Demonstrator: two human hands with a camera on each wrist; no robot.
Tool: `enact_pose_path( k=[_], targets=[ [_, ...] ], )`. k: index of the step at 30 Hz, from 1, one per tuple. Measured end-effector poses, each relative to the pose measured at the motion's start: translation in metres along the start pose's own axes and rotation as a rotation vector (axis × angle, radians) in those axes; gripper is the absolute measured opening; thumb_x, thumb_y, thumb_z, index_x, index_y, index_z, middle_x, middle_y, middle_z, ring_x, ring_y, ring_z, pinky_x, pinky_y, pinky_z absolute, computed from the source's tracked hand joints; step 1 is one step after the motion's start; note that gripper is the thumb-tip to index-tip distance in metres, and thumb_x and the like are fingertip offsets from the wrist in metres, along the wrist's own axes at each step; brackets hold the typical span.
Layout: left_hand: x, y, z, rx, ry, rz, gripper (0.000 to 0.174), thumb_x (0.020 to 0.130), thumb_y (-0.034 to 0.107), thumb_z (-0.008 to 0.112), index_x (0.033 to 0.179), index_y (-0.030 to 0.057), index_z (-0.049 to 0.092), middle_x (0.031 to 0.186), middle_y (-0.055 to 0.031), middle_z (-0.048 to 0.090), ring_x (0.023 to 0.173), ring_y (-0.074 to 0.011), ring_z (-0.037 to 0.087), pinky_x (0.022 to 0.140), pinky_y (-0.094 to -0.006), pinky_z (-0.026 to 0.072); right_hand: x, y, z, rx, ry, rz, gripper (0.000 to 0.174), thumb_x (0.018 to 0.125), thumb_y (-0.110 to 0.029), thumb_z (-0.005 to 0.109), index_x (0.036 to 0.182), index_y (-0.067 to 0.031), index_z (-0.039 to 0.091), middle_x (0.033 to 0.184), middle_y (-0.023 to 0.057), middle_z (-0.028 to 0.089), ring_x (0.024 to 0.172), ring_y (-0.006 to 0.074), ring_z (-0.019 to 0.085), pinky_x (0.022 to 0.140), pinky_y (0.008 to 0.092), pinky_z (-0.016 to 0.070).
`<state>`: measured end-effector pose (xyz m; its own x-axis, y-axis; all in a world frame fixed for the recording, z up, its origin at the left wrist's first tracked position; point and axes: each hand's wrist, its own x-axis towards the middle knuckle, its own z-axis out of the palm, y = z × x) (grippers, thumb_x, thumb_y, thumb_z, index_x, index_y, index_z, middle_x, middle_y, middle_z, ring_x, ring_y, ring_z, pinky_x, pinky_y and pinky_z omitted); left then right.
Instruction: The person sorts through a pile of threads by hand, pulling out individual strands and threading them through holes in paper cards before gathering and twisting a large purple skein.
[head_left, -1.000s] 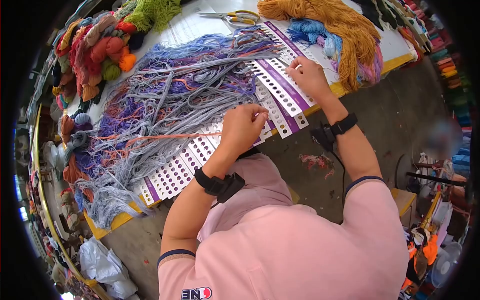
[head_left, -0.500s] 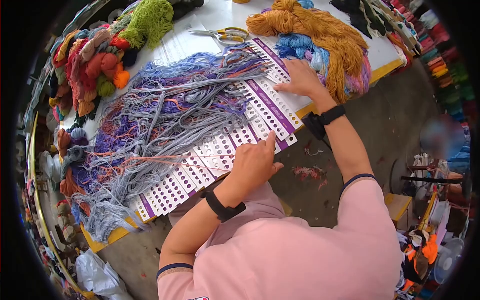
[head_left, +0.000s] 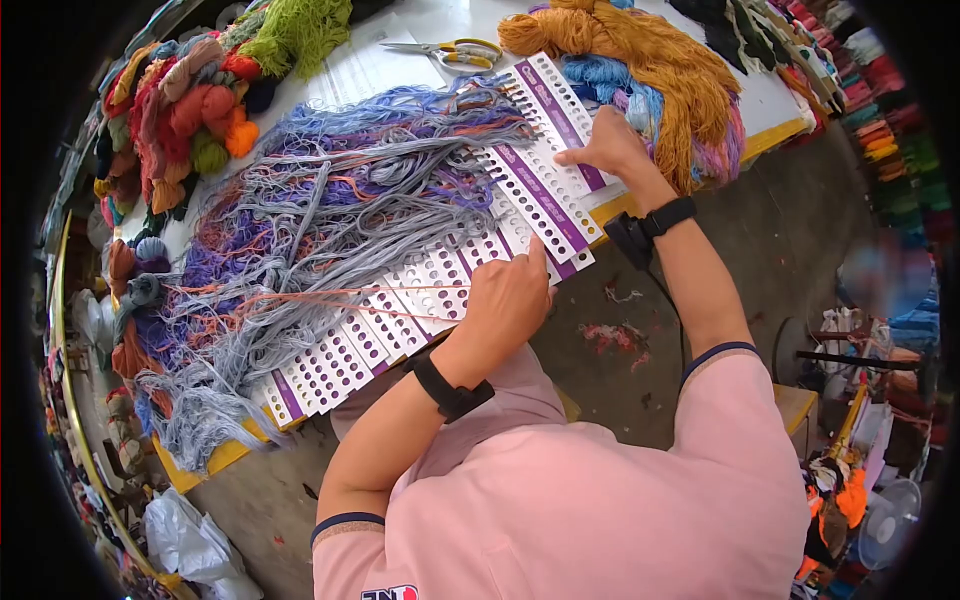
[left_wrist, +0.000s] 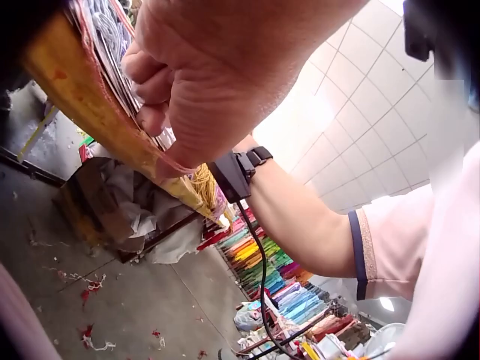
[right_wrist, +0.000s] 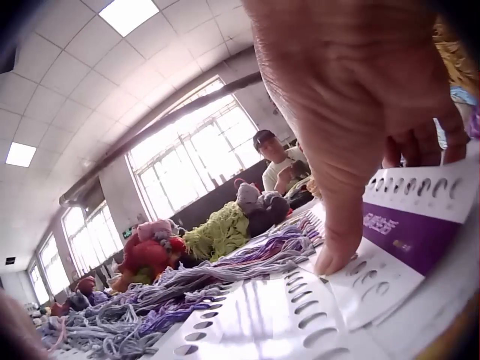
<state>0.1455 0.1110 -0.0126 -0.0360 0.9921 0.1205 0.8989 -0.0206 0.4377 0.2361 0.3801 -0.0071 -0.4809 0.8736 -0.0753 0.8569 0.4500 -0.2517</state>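
Observation:
My left hand [head_left: 508, 300] is over the front of a fanned row of white cards [head_left: 345, 355] with punched holes and purple bands. Its index finger lies straight on a card, its other fingers are curled, and orange thread [head_left: 415, 288] runs taut from it leftward into the tangle. The left wrist view shows a pinkish strand reaching the thumb at the table edge. My right hand [head_left: 612, 145] grips the rearmost purple-banded card [head_left: 550, 110], thumb on its face and fingers behind its edge. Blue, grey and purple threads [head_left: 330, 190] hang from the cards' holes.
Yellow-handled scissors [head_left: 460, 52] and a paper sheet [head_left: 365, 65] lie at the back. A mustard yarn hank [head_left: 650, 60] is beside my right hand, colourful skeins [head_left: 185, 120] at the left. The table has a yellow edge [head_left: 775, 135]. A person [right_wrist: 281, 161] sits across.
My left hand went from pinching the orange thread above the cards to lying on them, index finger out. My right hand came down onto the rear card, which has tilted and shows more of its face.

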Motion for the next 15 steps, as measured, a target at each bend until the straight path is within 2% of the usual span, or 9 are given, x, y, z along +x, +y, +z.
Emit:
enact_pose_path(
  k=[4,5,8,9,12,13,15],
  targets=[
    [-0.001,-0.003,0.003,-0.021,0.001,0.004,0.054,0.075,0.022,0.076,0.114,-0.0037,0.05,0.069,-0.0125,0.065,0.063,-0.0303,0.066,0.058,-0.04,0.0495,0.0,0.013,0.009,0.201,0.032,-0.026,0.104,0.052,-0.05,0.09,0.121,0.0139,0.045,0.108,0.0291,0.064,0.099,0.0369,0.066,0.083,0.0396,0.0521],
    [-0.001,-0.004,0.003,-0.024,0.001,0.007,0.053,0.075,0.022,0.076,0.114,-0.0038,0.05,0.069,-0.0123,0.065,0.063,-0.0303,0.066,0.059,-0.04,0.0494,-0.001,0.018,0.011,0.227,0.082,-0.074,0.084,0.06,-0.041,0.089,0.113,0.0121,0.052,0.101,0.0258,0.067,0.092,0.0325,0.068,0.081,0.0374,0.0525],
    [0.0,-0.004,0.002,-0.024,0.013,0.012,0.053,0.076,0.022,0.075,0.114,-0.004,0.05,0.069,-0.0121,0.065,0.063,-0.0304,0.066,0.06,-0.0399,0.0489,0.005,0.024,-0.008,0.582,-0.077,-0.104,0.058,0.07,-0.027,0.085,0.105,0.0101,0.058,0.094,0.0199,0.069,0.081,0.0247,0.068,0.076,0.0347,0.0533],
    [0.0,-0.004,0.002,-0.024,0.015,0.013,0.053,0.076,0.022,0.075,0.114,-0.0041,0.051,0.069,-0.0121,0.065,0.063,-0.0305,0.066,0.06,-0.0399,0.0487,-0.007,0.009,-0.03,0.677,-0.114,-0.061,0.037,0.076,-0.015,0.08,0.098,0.0083,0.062,0.089,0.0145,0.069,0.074,0.0177,0.066,0.07,0.0314,0.0532],
    [0.004,-0.002,-0.001,0.005,-0.029,-0.016,0.054,0.077,0.023,0.074,0.116,-0.0052,0.051,0.069,-0.0116,0.065,0.063,-0.0301,0.066,0.06,-0.0398,0.0483,-0.013,0.017,-0.045,0.955,-0.162,-0.078,0.037,0.076,-0.017,0.08,0.098,0.0076,0.063,0.089,0.0131,0.069,0.069,0.0157,0.065,0.065,0.0295,0.0517],
    [0.005,-0.002,0.0,0.011,-0.026,-0.015,0.055,0.077,0.023,0.074,0.118,-0.0058,0.051,0.069,-0.0114,0.065,0.063,-0.0298,0.066,0.06,-0.0396,0.0483,-0.012,0.025,-0.041,0.965,-0.211,-0.111,0.039,0.075,-0.019,0.082,0.098,0.0071,0.063,0.088,0.0128,0.069,0.07,0.0155,0.065,0.065,0.0302,0.0514],
    [0.006,-0.003,0.002,0.022,-0.019,-0.01,0.058,0.077,0.024,0.074,0.12,-0.0068,0.051,0.069,-0.0109,0.066,0.064,-0.0292,0.066,0.061,-0.0394,0.0485,-0.024,0.036,-0.017,0.774,-0.187,-0.074,0.044,0.074,-0.022,0.082,0.099,0.0082,0.062,0.087,0.0129,0.068,0.074,0.016,0.065,0.068,0.033,0.0521]
  ],
)
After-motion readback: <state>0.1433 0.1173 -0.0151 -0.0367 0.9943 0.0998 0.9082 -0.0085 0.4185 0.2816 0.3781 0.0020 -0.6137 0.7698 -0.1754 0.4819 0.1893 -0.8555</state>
